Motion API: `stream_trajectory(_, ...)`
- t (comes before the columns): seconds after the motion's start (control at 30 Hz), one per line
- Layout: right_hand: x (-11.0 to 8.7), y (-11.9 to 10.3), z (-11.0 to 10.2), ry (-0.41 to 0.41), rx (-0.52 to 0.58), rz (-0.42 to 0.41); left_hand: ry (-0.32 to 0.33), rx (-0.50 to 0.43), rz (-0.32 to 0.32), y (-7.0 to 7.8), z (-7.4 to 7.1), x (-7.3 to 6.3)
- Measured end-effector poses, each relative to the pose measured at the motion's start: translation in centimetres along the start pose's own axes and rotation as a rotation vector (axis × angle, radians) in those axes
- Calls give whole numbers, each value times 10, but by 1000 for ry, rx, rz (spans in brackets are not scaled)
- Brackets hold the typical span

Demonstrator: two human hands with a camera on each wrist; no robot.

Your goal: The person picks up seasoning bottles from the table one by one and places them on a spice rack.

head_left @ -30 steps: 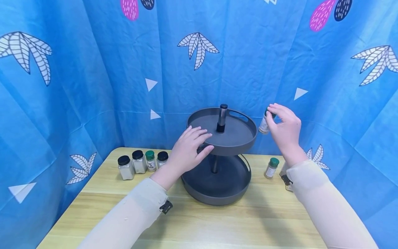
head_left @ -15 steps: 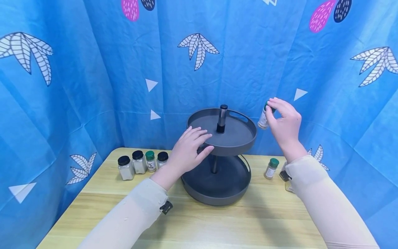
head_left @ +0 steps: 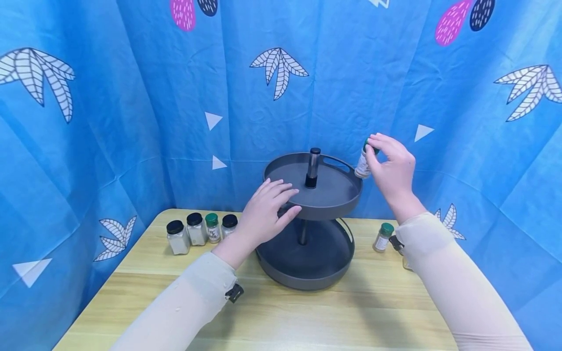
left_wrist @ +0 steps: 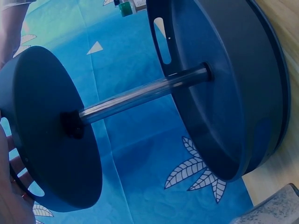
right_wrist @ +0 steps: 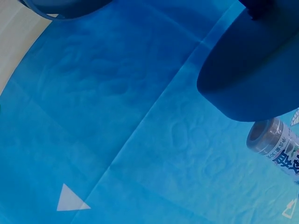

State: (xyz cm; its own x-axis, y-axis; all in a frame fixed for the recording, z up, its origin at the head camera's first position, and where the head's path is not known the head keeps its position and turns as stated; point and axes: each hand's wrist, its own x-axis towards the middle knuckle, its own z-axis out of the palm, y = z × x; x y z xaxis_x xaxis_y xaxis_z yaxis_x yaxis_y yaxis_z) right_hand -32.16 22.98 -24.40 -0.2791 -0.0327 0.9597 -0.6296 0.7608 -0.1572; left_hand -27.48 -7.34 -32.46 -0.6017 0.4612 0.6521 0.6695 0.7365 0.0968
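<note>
A dark grey two-tier round tray (head_left: 322,212) stands on the table, a post rising through its middle. My left hand (head_left: 268,209) holds the upper tier's left front rim, fingers over the edge and thumb outside; in the left wrist view, fingers show through the handle slot. My right hand (head_left: 395,168) pinches a small spice jar (head_left: 362,165) by its green cap, tilted, in the air near the upper tier's right rim. The right wrist view shows the base and label of this spice jar (right_wrist: 273,140) close to the tray's edge. Both tiers hold nothing that I can see.
On the table's left stand two black-capped jars (head_left: 178,239) (head_left: 196,230), a green-capped jar (head_left: 212,229) and another black-capped jar (head_left: 229,223), partly hidden. Another green-capped jar (head_left: 383,238) stands at right. My right sleeve mostly hides something beside it. Blue curtain (head_left: 281,122) surrounds the table (head_left: 281,317).
My right hand has lifted the green-capped spice jar slightly and moved it left, closer to the upper tier. The left hand and the tray have stayed put.
</note>
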Motion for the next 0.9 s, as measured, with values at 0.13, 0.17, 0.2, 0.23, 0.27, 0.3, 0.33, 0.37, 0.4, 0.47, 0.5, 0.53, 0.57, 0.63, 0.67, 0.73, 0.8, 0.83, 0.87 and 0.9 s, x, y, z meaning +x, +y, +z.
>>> stream_trajectory(0.13, -1, -1, 3, -5, 6, -2, -2, -2, -2, 0, 0, 0)
stream_trajectory(0.17, -1, -2, 4, -2, 19, 2, -2, -1, -3, 0, 0, 0)
stream_trajectory(0.2, -1, -2, 5, -2, 26, 1, -3, 0, -3, 0, 0, 0)
stream_trajectory(0.23, -1, -3, 6, -1, 35, 4, -3, 1, -4, 0, -1, 0)
stream_trajectory(0.27, -2, -4, 7, -2, 42, 4, -4, 2, -4, 0, -1, 0)
stream_trajectory(0.3, -2, -4, 8, 1, 52, 8, -4, 1, -4, 0, -1, 0)
stream_trajectory(0.33, -2, -5, 9, 4, 61, 12, -5, 1, -4, 0, -1, 0)
stream_trajectory(0.37, -2, -6, 10, 5, 65, 12, -4, 0, -3, 1, -1, 0)
stream_trajectory(0.4, -2, -6, 11, 6, 65, 10, -5, -1, -2, 1, -1, 0)
stream_trajectory(0.47, -2, -7, 12, 4, 58, -1, -6, -2, -1, 1, -2, 0)
stream_trajectory(0.5, -2, -7, 13, 2, 53, -7, -6, -3, -1, 1, -2, 0)
stream_trajectory(0.53, -2, -7, 13, 3, 52, -8, -6, -3, -1, 1, -2, 0)
stream_trajectory(0.57, -3, -7, 14, 2, 51, -8, -6, -2, -1, 1, -2, 0)
stream_trajectory(0.63, -3, -7, 15, -6, 40, -13, -6, -1, 0, 1, -3, 0)
stream_trajectory(0.67, -3, -8, 15, -6, 41, -10, -6, -1, 0, 1, -3, 0)
stream_trajectory(0.73, -4, -8, 17, -9, 44, -3, -5, 0, 1, 1, -3, 0)
stream_trajectory(0.8, -5, -9, 18, -20, 34, -5, -4, 0, 0, 2, -4, 0)
stream_trajectory(0.83, -6, -9, 18, -21, 37, -2, -3, 0, 1, 2, -4, 0)
stream_trajectory(0.87, -6, -10, 19, -22, 42, 2, -1, 0, 1, 2, -4, 0)
stream_trajectory(0.9, -7, -9, 20, -28, 40, 3, 0, 0, 1, 2, -4, 0)
